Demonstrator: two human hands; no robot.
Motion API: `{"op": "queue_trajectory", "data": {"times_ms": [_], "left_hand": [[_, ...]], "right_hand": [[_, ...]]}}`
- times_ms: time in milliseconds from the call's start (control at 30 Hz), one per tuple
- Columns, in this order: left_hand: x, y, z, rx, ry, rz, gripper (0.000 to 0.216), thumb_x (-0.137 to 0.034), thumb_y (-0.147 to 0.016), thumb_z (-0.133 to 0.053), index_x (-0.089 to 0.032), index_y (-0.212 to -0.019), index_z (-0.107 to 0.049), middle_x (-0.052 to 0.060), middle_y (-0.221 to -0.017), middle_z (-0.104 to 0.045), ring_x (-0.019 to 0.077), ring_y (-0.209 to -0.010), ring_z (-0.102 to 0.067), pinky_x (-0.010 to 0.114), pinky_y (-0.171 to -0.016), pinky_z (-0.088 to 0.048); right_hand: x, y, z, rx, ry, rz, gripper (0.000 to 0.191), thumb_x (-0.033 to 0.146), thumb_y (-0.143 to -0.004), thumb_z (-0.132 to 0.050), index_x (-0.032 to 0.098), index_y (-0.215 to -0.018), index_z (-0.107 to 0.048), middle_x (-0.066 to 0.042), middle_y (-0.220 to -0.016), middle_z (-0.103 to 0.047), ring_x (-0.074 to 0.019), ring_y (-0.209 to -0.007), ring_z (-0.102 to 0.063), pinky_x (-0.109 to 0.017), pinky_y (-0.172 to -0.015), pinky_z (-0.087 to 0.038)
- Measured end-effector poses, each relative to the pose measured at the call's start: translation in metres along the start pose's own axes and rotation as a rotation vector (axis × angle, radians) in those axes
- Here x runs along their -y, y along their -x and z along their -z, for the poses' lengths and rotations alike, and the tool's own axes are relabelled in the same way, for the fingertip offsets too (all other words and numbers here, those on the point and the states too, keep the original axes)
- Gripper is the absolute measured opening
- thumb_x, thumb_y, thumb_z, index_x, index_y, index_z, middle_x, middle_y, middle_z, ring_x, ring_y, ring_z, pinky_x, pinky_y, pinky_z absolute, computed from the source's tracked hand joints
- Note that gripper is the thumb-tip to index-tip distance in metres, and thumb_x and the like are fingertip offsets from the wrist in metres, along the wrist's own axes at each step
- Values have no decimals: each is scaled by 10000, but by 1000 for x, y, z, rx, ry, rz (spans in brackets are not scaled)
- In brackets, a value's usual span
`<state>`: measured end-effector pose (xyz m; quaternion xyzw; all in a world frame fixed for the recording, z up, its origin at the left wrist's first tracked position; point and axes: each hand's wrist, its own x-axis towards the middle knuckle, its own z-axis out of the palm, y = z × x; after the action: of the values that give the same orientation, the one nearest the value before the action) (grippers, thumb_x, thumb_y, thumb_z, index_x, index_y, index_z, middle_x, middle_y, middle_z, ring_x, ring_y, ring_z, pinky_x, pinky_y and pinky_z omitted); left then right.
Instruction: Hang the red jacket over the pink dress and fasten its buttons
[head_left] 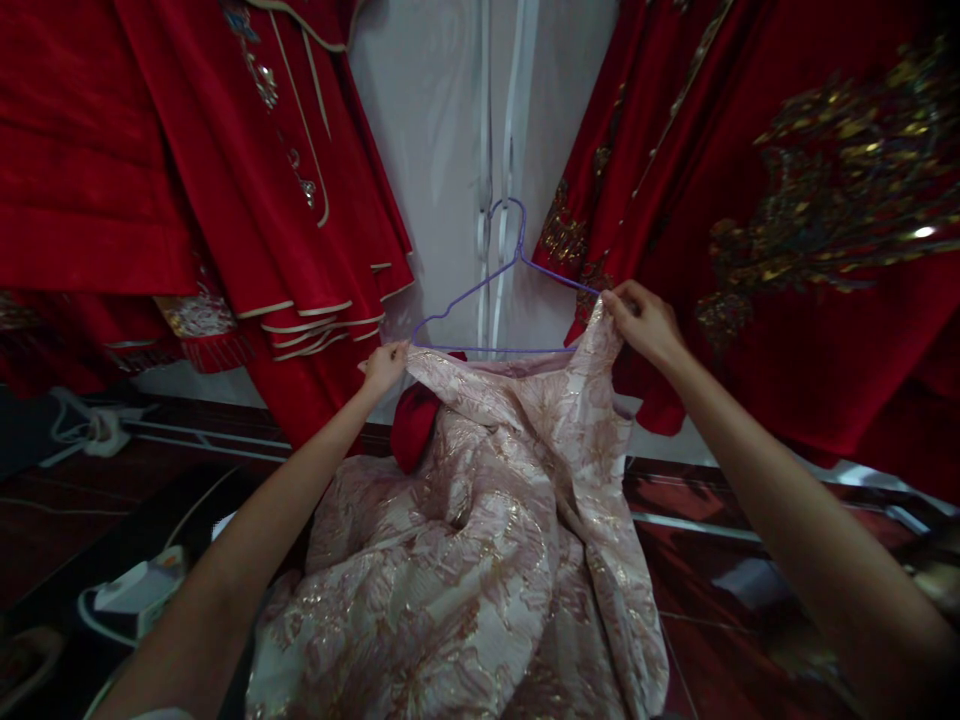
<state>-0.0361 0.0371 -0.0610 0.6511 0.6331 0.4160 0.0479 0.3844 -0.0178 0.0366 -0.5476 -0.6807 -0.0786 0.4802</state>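
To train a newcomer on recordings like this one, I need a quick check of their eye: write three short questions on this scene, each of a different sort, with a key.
1. Multiple choice: the hanging garments on either side of the picture are mostly which colour?
A) green
B) red
C) blue

2. True or false: the left hand and the right hand grip the pale, patterned dress at opposite shoulders.

3. Fill in the blank: a purple ____ with its hook upward spans the gap between the two hands.

Key:
1. B
2. True
3. hanger
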Motion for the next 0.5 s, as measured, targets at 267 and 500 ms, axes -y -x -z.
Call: {"op": "queue_trajectory", "data": {"times_ms": [267, 500], "left_hand": [[0, -6, -7, -103, 282, -172, 427, -450, -867, -377, -141, -889, -671, 72, -896, -689, 192, -833, -607, 278, -775, -449], [-60, -36, -4, -13, 393, -366, 430, -485, -841, -423, -132, -832, -670, 48, -829, -679, 169, -790, -587, 253, -718, -449]], "right_hand": [[-2, -1, 0, -8, 6, 54, 379, 576, -820, -440, 225, -790, -578, -35, -679, -615, -190, -607, -555, -290, -576, -382], [-7, -3, -1, 53, -9, 39, 353, 557, -825, -453, 227, -766, -562, -30, -710, -623, -183, -627, -549, -289, -583, -384]]}}
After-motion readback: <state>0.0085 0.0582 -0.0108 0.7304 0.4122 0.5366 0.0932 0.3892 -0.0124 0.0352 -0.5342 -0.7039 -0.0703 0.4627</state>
